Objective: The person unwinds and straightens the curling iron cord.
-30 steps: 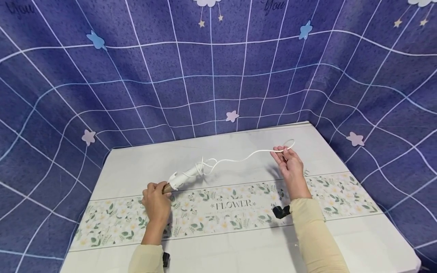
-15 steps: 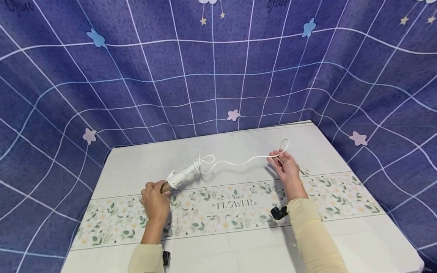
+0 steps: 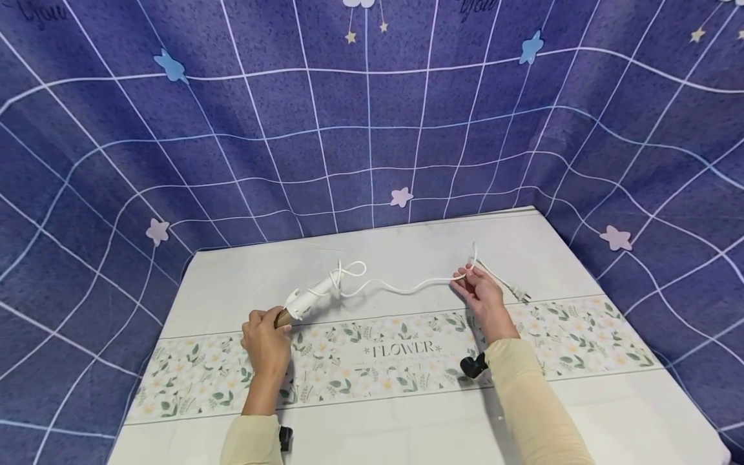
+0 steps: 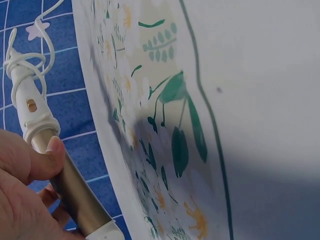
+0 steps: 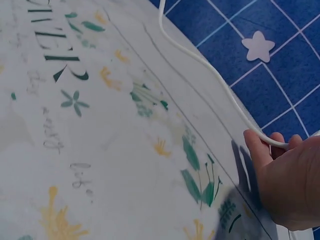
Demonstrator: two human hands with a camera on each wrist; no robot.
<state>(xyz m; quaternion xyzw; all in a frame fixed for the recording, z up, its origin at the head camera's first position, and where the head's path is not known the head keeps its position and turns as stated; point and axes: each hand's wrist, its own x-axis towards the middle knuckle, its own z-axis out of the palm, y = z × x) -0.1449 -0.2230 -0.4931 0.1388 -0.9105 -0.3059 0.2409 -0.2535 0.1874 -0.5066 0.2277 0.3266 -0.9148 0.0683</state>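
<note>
A curling iron (image 3: 310,299) with a white handle and a gold-brown barrel (image 4: 80,197) is tilted above the table, its handle end toward the back right. My left hand (image 3: 267,342) grips it by the barrel; the left wrist view shows the thumb lying along the metal and a white tip below. White power cord (image 3: 407,292) winds loosely round the handle end, then stretches right to my right hand (image 3: 484,298), which holds it between thumb and fingers. Beyond that hand the cord loops up and comes down to a two-pin plug (image 3: 520,295), just to its right.
A white table cover (image 3: 372,413) with a flowered band and the word FLOWER lies under both hands. Behind and at the sides hangs a blue curtain (image 3: 325,161) with a grid and stars. Black wrist-camera mounts (image 3: 473,366) sit at both sleeves.
My right hand has come slightly toward me and to the left along with the cord, which sags more now. The plug has come into sight beside it. My left hand keeps its grip, nearly still.
</note>
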